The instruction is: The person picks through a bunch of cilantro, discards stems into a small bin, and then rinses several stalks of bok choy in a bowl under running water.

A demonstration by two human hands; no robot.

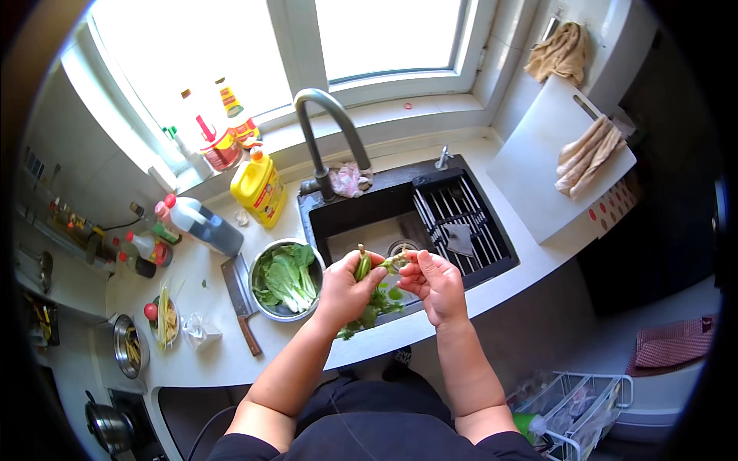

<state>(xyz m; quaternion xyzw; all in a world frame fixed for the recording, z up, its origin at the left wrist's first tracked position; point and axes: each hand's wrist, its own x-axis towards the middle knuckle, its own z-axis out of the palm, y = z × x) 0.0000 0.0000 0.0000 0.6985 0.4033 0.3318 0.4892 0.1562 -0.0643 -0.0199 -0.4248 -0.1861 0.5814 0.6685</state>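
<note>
Over the front of the black sink [346, 211], my left hand [344, 288] is closed around a bunch of coriander [378, 306]. Its green leaves hang down below my fingers, and the pale root end points toward my right hand [440, 290]. The fingertips of that hand are pinched at the roots. Left of my left hand, a metal bowl [258, 304] holds leafy greens [286, 275] with white stems. A cleaver [247, 332] lies beside the bowl, its wooden handle toward the counter's front edge.
A curved faucet [307, 115] rises behind the sink; a black drying rack [438, 203] covers its right side. A yellow jug [260, 188] and several bottles [204, 223] stand at the left. A white cutting board [530, 169] leans at the right. A wire basket [588, 376] stands lower right.
</note>
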